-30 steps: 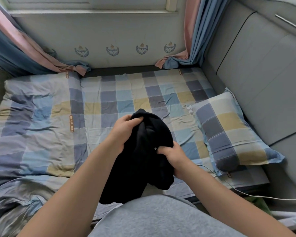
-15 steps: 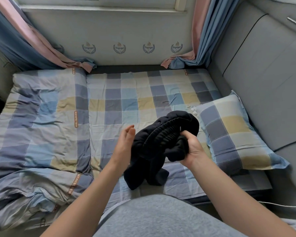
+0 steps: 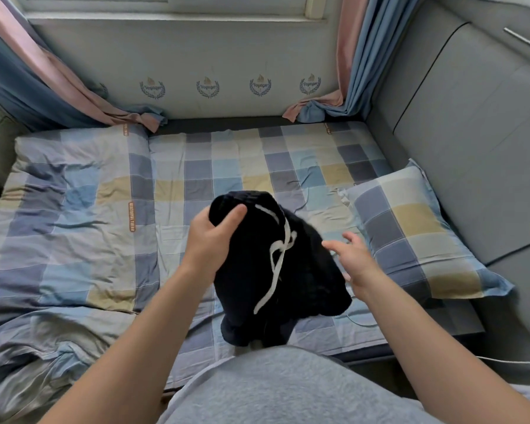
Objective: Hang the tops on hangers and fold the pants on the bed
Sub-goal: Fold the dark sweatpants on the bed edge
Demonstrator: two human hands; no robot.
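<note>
Head view. The left hand point(image 3: 210, 240) grips the upper end of a bunched pair of black pants point(image 3: 300, 280), thumb laid across the front of the cloth and the other fingers curled behind it. A white drawstring point(image 3: 277, 264) runs down the front of the pants and hangs loose. The right hand point(image 3: 357, 261) is beside the right edge of the bundle with its fingers point(image 3: 334, 246) spread and holding nothing; whether they touch the cloth cannot be told. The pants hang over the near middle of the bed point(image 3: 227, 166); whether their lower end rests on the sheet cannot be told.

Edges and room: a rumpled checked quilt point(image 3: 68, 209) covers the left part of the bed and spills over its near edge. A checked pillow point(image 3: 410, 234) lies at the right, near the right hand. The flat checked sheet between quilt and pillow, beyond the pants, lies bare up to the far wall point(image 3: 233, 56). A grey padded panel point(image 3: 471, 133) bounds the right side.

Surroundings: pink and blue curtains hang at the far left point(image 3: 43, 75) and far right point(image 3: 355, 56), their ends resting on the bed's far corners. A white window sill point(image 3: 166, 16) runs above the wall. A thin white cable point(image 3: 508, 361) trails past the bed's near right corner.
</note>
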